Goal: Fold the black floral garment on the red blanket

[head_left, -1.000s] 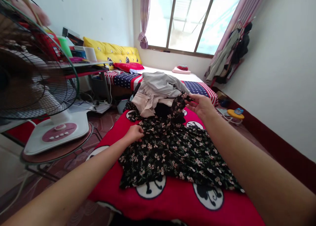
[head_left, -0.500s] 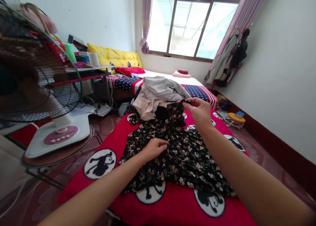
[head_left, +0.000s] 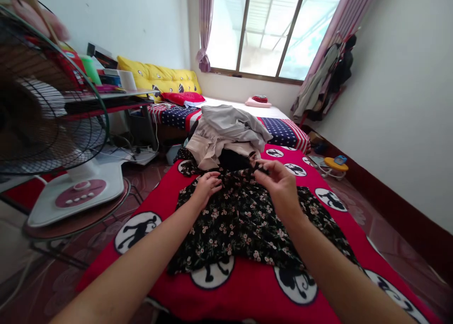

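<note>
A black floral dress (head_left: 244,225) lies spread on a red cover (head_left: 247,300) printed with white circles and dark figures. My right hand (head_left: 278,184) is closed on a gathered upper part of the dress, pinching it between thumb and fingers. My left hand (head_left: 208,188) is at the dress's upper left, its fingers loosely curved and slightly apart against the fabric. Just beyond both hands is a heap of clothes, with a light grey garment (head_left: 235,123) over a cream one (head_left: 205,147). A dark, dotted piece of cloth (head_left: 186,158) shows at its left.
To my left an electric fan (head_left: 74,191) stands on a round stool (head_left: 109,208), near a cluttered desk (head_left: 141,93). Behind the heap is a bed (head_left: 215,102) with a yellow cushion (head_left: 141,76). Clothes hang on a rack (head_left: 329,78) at right, above a small yellow stool (head_left: 336,164).
My right hand has drawn the pinched part of the dress down toward me. My left hand has moved up and left, from the dress's middle to its upper left.
</note>
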### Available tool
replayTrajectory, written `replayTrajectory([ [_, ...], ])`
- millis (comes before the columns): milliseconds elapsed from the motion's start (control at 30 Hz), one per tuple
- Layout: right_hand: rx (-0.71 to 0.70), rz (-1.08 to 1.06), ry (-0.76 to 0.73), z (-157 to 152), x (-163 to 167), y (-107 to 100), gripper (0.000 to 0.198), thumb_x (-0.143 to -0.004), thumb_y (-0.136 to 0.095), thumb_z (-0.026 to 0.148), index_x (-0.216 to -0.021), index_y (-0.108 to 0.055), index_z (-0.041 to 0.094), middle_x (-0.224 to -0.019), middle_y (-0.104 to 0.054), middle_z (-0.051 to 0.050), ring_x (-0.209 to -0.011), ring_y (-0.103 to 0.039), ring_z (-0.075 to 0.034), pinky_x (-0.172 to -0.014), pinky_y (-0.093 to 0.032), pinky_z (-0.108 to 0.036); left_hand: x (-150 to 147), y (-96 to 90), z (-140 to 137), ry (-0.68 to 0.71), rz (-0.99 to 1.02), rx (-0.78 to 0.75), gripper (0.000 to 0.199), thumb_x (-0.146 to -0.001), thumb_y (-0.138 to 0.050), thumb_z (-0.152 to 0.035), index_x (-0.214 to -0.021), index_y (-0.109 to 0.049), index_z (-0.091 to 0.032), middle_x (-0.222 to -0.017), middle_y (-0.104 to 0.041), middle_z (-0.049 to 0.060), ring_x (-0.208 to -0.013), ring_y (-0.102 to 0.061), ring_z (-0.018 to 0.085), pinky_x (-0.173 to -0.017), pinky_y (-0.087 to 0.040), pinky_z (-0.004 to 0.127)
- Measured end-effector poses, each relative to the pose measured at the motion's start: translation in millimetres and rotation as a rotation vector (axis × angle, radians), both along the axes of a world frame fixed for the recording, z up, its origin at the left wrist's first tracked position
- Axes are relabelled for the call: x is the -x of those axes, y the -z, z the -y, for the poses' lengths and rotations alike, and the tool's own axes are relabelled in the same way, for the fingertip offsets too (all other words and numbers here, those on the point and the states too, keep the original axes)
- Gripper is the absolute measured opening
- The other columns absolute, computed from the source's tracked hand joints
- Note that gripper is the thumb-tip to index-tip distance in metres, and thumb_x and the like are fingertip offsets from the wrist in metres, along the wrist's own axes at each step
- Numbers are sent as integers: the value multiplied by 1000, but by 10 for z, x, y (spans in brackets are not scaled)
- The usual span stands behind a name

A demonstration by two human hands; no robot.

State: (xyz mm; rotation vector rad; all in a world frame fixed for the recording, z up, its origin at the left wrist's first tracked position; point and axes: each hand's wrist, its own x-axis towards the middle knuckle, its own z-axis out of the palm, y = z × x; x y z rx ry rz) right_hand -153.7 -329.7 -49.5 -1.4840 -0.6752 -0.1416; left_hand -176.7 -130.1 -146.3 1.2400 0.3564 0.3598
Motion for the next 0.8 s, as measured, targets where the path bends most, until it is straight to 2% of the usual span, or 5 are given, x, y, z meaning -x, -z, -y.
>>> replayTrajectory([
  [167,574,239,-313,210,533,780,25,-68,-51,4,-80,-61,24,-116,-64,-2,-103,-60,-20,-89,-45,-34,176,159,-75,-56,-50,-19,22,-76,-58,-21,-97,-52,-17,-101,-62,8,-91,-68,17,-79,-57,32],
  [267,658,222,-250,321,611,1045,34,-66,-48,3,-88,-61,25,-117,-62,-1,-97,-62,-19,-87,-46,-32,359,215,-64,-50,-103,-105,27,-76,-63,-25,-100,-53,-17,-99,-62,7,-84,-68,17,-68,-58,28],
  [400,651,101,-3,287,484,1149,14,-80,-48,17,-85,-59,23,-92,-65,-2,-71,-61,-16,-68,-47,-28,557,251,43,32,-203,-320,40,-64,-74,-27,-100,-60,-16,-86,-64,4,-61,-64,15,-47,-50,22],
  [533,778,-22,115,119,365,1204,22,-80,-58,35,-98,-60,23,-76,-67,1,-63,-60,-18,-62,-44,-28,633,327,183,60,-211,-752,44,-66,-72,-30,-107,-63,-18,-88,-66,3,-54,-58,11,-55,-49,25],
  [800,841,-177,331,-216,-59,1241,27,-84,-51,37,-100,-62,17,-75,-69,-5,-70,-65,-19,-66,-43,-26,416,416,246,-39,-261,-917,29,-74,-64,-28,-102,-66,-21,-70,-69,0,-68,-64,18,-67,-45,26],
])
